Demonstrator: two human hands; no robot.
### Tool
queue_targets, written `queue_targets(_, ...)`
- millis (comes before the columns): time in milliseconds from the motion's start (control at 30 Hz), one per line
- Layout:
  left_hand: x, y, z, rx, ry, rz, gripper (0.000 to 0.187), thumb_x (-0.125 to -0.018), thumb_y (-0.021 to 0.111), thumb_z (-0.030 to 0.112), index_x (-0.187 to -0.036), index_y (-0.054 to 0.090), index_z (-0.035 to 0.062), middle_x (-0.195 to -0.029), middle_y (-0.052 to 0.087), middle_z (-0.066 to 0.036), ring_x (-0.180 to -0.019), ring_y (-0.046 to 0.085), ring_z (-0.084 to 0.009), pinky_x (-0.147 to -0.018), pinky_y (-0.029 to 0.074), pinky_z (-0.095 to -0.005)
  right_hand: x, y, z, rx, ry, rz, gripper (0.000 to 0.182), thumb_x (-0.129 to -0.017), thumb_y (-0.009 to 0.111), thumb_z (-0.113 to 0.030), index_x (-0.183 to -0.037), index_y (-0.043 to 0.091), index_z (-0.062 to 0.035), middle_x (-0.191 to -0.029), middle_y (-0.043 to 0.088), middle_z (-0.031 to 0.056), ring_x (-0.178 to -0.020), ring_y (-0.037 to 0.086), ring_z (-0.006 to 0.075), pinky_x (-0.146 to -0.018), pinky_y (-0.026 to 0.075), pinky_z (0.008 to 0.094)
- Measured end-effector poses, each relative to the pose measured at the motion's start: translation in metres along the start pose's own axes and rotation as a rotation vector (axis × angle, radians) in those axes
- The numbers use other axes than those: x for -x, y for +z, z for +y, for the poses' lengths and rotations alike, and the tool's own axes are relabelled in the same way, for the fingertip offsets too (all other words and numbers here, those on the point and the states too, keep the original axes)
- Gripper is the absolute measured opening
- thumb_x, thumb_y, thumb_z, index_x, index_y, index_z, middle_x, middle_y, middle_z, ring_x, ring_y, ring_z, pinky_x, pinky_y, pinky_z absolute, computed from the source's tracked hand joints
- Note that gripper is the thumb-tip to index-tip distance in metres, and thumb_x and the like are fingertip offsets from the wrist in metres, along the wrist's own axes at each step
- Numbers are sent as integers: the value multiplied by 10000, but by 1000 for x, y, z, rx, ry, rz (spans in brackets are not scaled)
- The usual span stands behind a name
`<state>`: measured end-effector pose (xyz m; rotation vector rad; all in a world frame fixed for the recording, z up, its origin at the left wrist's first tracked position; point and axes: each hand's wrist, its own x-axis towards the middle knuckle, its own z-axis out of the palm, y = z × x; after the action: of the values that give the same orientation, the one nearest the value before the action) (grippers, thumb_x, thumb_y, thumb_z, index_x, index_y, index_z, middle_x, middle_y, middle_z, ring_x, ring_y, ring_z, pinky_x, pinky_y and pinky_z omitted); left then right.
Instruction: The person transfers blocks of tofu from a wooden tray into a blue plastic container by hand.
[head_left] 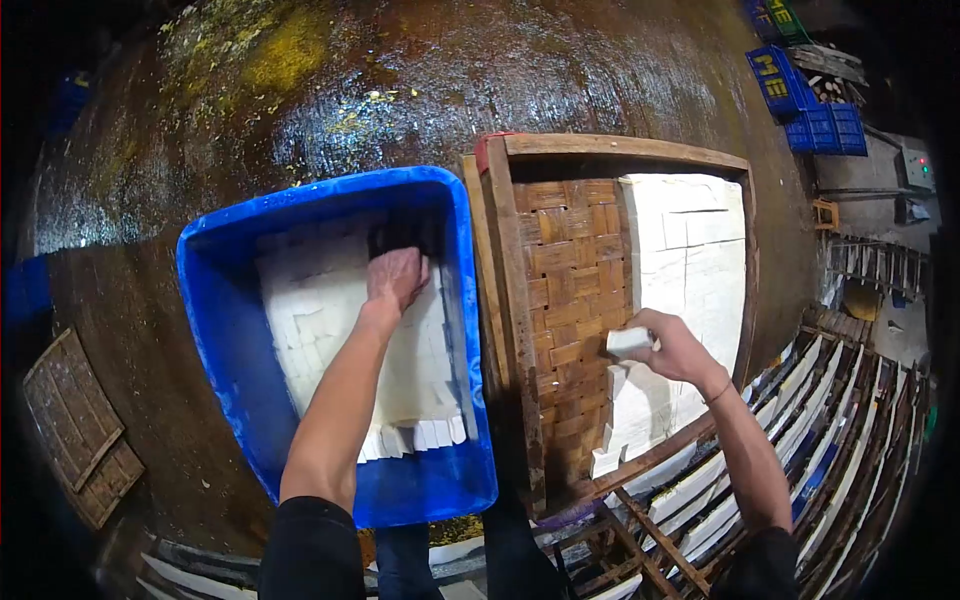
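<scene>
A blue plastic crate [228, 400] holds rows of white blocks [318, 335]. My left hand [398, 277] is inside it near the back right, fingers curled downward; what they hold, if anything, is hidden. To the right stands a wooden frame [625, 148] with a woven bamboo base [572, 290]. A cut white slab [700, 260] covers its right part, with separate blocks along the lower left edge. Over the edge of the slab, my right hand [675, 345] grips one white block [629, 342] between thumb and fingers.
The wet brown floor [420, 80] has yellow bits on it. Blue crates [825, 130] stand at the back right. Racks with long white strips [800, 420] fill the lower right. A wooden panel [75, 410] lies at the far left.
</scene>
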<state>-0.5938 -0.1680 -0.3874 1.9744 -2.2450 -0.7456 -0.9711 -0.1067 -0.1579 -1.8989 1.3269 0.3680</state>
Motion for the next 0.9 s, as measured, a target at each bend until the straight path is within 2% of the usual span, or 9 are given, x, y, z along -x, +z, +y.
queue_targets(67, -5, 12, -6, 87, 12, -97, 365, -920, 556, 340, -743, 683, 48, -805, 680, -227, -787, 676, -410, -717, 550, -506, -6, -10, -38, -861, 342, 132, 385, -785, 747, -11, -1148, 621, 1, -1062, 657, 111, -935, 675, 211, -814, 561, 329)
queue_targets(133, -8, 9, -8, 106, 45, -159, 351, -929, 540, 323, -764, 691, 53, -829, 677, -238, -806, 670, -425, -730, 547, -513, -26, -14, -111, -1112, 225, 407, 490, -837, 709, -2, -1295, 538, 31, -1095, 660, 148, -887, 695, 200, -747, 601, 279)
queue_targets(267, -16, 32, -20, 132, 166, -260, 296, -962, 485, 278, -908, 689, 71, -944, 701, -189, -877, 688, -377, -759, 553, -474, -89, 16, -219, -1724, 179, 404, 474, -920, 631, -99, -1346, 459, 16, -1058, 651, 134, -892, 683, 235, -617, 559, 315)
queue_targets(433, -3, 118, -46, 736, -39, -81, 266, -949, 493, 281, -965, 668, 82, -1007, 692, -185, -921, 674, -380, -778, 538, -475, -208, 69, -260, -2025, 294, 486, 289, -979, 532, -103, -1245, 519, 10, -1144, 634, 144, -937, 655, 243, -766, 530, 359)
queue_targets(500, 8, 134, -48, 1088, -195, 77, 263, -933, 525, 297, -983, 671, 84, -1035, 691, -199, -941, 668, -383, -795, 532, -474, -258, 87, -245, -1843, 454, 628, 206, -956, 541, -63, -1133, 540, 42, -1089, 635, 171, -901, 651, 264, -692, 550, 358)
queue_targets(567, 12, 27, -32, 391, -37, -213, 233, -886, 602, 247, -1019, 673, 69, -1119, 674, -223, -1011, 645, -391, -816, 524, -490, -296, 84, -238, -1854, 656, 846, 155, -920, 521, -53, -1026, 562, 52, -973, 624, 182, -852, 633, 276, -699, 563, 391)
queue_targets(667, 10, 22, -31, 342, -25, -274, 210, -876, 604, 211, -994, 660, 47, -1060, 688, -214, -993, 645, -403, -810, 526, -496, -315, 100, -206, -1738, 700, 692, 248, -900, 544, -35, -1110, 550, 98, -1093, 592, 190, -955, 609, 268, -821, 551, 393)
queue_targets(800, 17, 20, -26, 271, 255, 69, 246, -917, 527, 252, -882, 662, 49, -827, 689, -185, -845, 684, -356, -741, 540, -469, -183, 59, -241, -1327, 207, 777, 501, -884, 586, -25, -1363, 459, 50, -1080, 628, 160, -942, 632, 196, -769, 526, 326)
queue_targets(900, 10, 16, -5, 141, 101, -12, 324, -928, 516, 268, -721, 676, 76, -721, 684, -185, -698, 686, -353, -644, 545, -472, -93, 5, -197, -510, 78, 858, 376, -874, 584, -12, -1249, 566, 15, -1132, 643, 178, -1025, 642, 296, -883, 507, 377)
